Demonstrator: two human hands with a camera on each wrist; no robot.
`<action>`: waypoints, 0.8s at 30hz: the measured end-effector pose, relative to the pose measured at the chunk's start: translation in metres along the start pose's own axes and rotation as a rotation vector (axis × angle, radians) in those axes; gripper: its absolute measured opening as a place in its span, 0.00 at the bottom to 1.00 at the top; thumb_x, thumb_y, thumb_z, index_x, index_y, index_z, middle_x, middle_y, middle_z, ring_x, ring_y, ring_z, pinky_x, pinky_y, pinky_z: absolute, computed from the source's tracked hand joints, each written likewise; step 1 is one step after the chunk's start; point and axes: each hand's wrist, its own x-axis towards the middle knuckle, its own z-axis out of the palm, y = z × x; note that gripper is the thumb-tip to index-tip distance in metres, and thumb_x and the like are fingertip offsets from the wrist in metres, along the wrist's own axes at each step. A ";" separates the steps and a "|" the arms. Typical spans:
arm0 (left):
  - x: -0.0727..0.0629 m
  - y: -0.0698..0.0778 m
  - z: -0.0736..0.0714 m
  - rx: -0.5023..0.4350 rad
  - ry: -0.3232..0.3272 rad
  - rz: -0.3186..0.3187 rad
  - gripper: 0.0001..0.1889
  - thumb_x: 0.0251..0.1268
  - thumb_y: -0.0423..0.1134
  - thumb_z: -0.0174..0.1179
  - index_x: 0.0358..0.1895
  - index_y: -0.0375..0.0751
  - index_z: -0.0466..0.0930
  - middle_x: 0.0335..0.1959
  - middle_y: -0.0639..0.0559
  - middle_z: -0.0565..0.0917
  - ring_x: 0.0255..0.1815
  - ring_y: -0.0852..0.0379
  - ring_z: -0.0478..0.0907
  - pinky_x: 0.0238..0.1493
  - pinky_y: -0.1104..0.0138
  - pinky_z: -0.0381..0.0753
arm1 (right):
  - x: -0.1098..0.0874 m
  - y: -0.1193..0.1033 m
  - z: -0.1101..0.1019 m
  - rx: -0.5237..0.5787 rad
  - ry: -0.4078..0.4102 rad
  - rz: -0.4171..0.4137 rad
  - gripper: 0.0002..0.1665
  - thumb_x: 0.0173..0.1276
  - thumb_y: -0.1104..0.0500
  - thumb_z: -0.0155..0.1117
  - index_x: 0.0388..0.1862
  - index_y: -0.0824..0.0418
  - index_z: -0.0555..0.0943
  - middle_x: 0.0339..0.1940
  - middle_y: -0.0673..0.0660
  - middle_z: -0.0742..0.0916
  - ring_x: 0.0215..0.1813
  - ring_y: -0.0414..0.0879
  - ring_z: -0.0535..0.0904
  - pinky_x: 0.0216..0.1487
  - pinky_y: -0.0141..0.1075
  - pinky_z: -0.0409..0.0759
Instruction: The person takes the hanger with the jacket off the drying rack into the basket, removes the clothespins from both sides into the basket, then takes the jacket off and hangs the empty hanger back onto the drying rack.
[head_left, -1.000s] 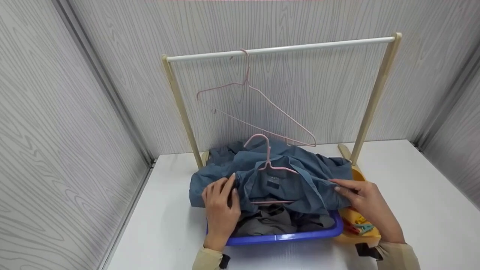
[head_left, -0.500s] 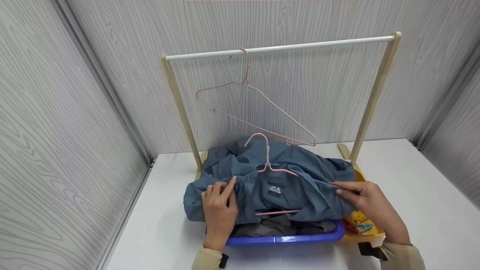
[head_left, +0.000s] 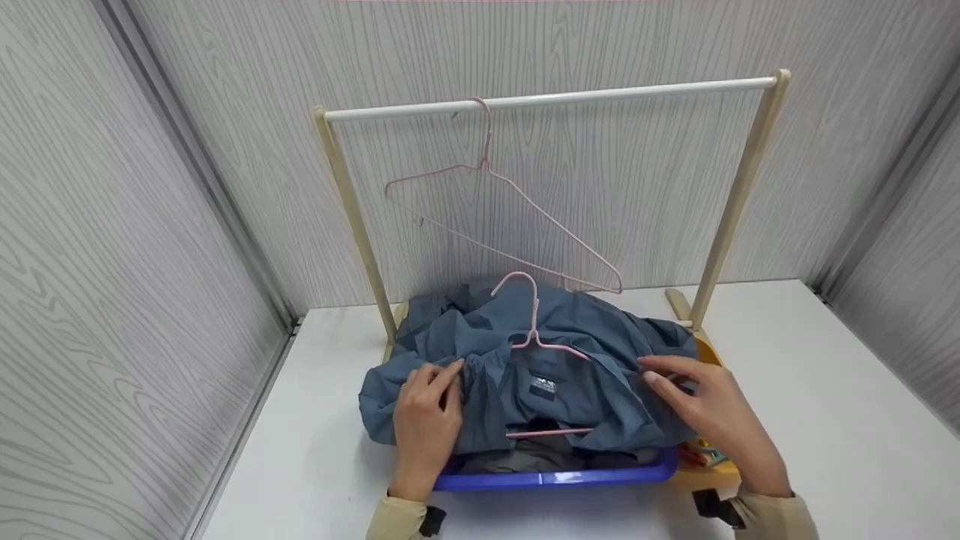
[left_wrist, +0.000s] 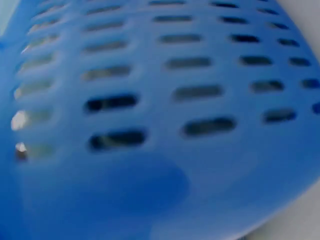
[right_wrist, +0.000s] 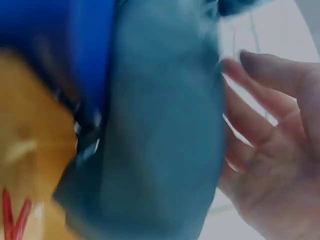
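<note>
A blue-grey shirt [head_left: 480, 405] lies spread over a blue basket [head_left: 540, 480] in the head view, its neck opening and label facing up. Inside its shoulders sits a pink wire hanger [head_left: 534, 322], with the hook standing out of the neck and the bottom bar showing below. My left hand [head_left: 429, 420] pinches the shirt near the left shoulder. On the other side, my right hand [head_left: 709, 401] is beside the right shoulder, thumb and index finger apart. In the right wrist view its fingertips are at the edge of the cloth. The left wrist view shows only the slotted basket wall [left_wrist: 150, 185].
Behind the basket stands a rack with a white rail [head_left: 600, 96] and wooden posts. A second pink hanger [head_left: 517, 191] hangs on the rail. A yellow tray [head_left: 705, 476] with clothespins [head_left: 694, 454] is at the right. Dark clothes [head_left: 525, 459] lie inside the basket.
The shirt's front came down over the basket's near side, and the hanger's bottom bar moved lower with it. My right hand's thumb and finger have parted from the shirt's shoulder.
</note>
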 end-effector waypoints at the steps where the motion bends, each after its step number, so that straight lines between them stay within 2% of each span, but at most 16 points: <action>1: 0.001 -0.001 -0.003 -0.010 -0.013 -0.006 0.11 0.63 0.30 0.66 0.48 0.42 0.88 0.32 0.52 0.79 0.32 0.55 0.74 0.35 0.60 0.75 | 0.000 -0.004 0.005 0.001 0.029 -0.017 0.17 0.71 0.49 0.64 0.55 0.53 0.85 0.50 0.48 0.86 0.54 0.45 0.80 0.54 0.37 0.77; 5: 0.007 -0.006 -0.014 -0.078 -0.085 -0.018 0.09 0.65 0.30 0.64 0.46 0.42 0.87 0.35 0.53 0.82 0.38 0.55 0.79 0.41 0.59 0.79 | 0.003 -0.016 0.025 -0.059 0.067 -0.018 0.25 0.67 0.43 0.67 0.57 0.54 0.83 0.51 0.52 0.86 0.56 0.51 0.78 0.59 0.50 0.74; 6: 0.008 -0.007 -0.017 -0.098 -0.113 -0.021 0.09 0.65 0.30 0.63 0.46 0.42 0.87 0.36 0.53 0.83 0.40 0.54 0.80 0.43 0.59 0.79 | 0.004 -0.017 0.029 -0.078 0.066 -0.017 0.26 0.66 0.43 0.69 0.58 0.55 0.83 0.52 0.54 0.86 0.56 0.53 0.78 0.59 0.55 0.73; 8: 0.012 -0.010 -0.026 -0.135 -0.191 -0.034 0.10 0.66 0.30 0.63 0.47 0.42 0.86 0.40 0.53 0.84 0.44 0.55 0.81 0.46 0.60 0.80 | 0.005 -0.018 0.037 -0.104 0.088 -0.034 0.25 0.64 0.47 0.72 0.56 0.57 0.84 0.51 0.56 0.86 0.55 0.55 0.79 0.57 0.56 0.74; 10: 0.015 -0.013 -0.035 -0.169 -0.281 -0.050 0.10 0.68 0.31 0.62 0.49 0.43 0.85 0.44 0.53 0.85 0.48 0.54 0.81 0.50 0.60 0.79 | 0.006 -0.018 0.042 -0.107 0.143 -0.064 0.19 0.62 0.56 0.74 0.52 0.59 0.86 0.47 0.55 0.87 0.51 0.51 0.80 0.56 0.50 0.76; 12: 0.018 -0.017 -0.045 -0.200 -0.371 -0.072 0.11 0.69 0.33 0.61 0.51 0.42 0.84 0.47 0.52 0.85 0.52 0.53 0.81 0.54 0.59 0.78 | 0.006 -0.017 0.043 -0.086 0.204 -0.097 0.15 0.60 0.65 0.74 0.48 0.60 0.87 0.43 0.53 0.87 0.47 0.47 0.80 0.54 0.37 0.77; 14: 0.021 -0.023 -0.053 -0.220 -0.446 -0.102 0.11 0.71 0.35 0.60 0.53 0.42 0.83 0.49 0.51 0.84 0.54 0.51 0.80 0.56 0.57 0.76 | 0.006 -0.016 0.041 -0.059 0.255 -0.119 0.15 0.59 0.71 0.72 0.46 0.61 0.88 0.40 0.51 0.86 0.44 0.44 0.79 0.52 0.25 0.74; 16: 0.023 -0.030 -0.060 -0.227 -0.490 -0.149 0.11 0.72 0.35 0.59 0.53 0.41 0.83 0.50 0.50 0.84 0.55 0.49 0.79 0.58 0.55 0.75 | 0.006 -0.013 0.038 -0.036 0.286 -0.117 0.15 0.59 0.72 0.71 0.45 0.61 0.88 0.39 0.50 0.86 0.43 0.43 0.78 0.50 0.18 0.69; 18: 0.023 -0.036 -0.064 -0.215 -0.501 -0.194 0.10 0.72 0.35 0.58 0.52 0.40 0.83 0.50 0.49 0.84 0.56 0.47 0.79 0.58 0.54 0.75 | 0.006 -0.011 0.035 -0.004 0.319 -0.105 0.15 0.60 0.73 0.70 0.45 0.62 0.88 0.38 0.50 0.86 0.43 0.43 0.78 0.50 0.16 0.68; 21: 0.023 -0.041 -0.067 -0.179 -0.463 -0.237 0.09 0.73 0.35 0.57 0.49 0.41 0.84 0.48 0.48 0.85 0.54 0.46 0.80 0.56 0.53 0.76 | 0.006 -0.009 0.031 0.037 0.375 -0.092 0.14 0.61 0.72 0.70 0.45 0.62 0.88 0.38 0.50 0.87 0.41 0.43 0.79 0.50 0.18 0.70; 24: 0.023 -0.040 -0.067 -0.157 -0.392 -0.207 0.07 0.73 0.33 0.56 0.46 0.40 0.84 0.45 0.47 0.86 0.50 0.47 0.82 0.51 0.54 0.78 | 0.005 -0.010 0.029 0.045 0.417 -0.116 0.14 0.60 0.73 0.70 0.45 0.63 0.88 0.37 0.50 0.87 0.41 0.42 0.80 0.51 0.19 0.71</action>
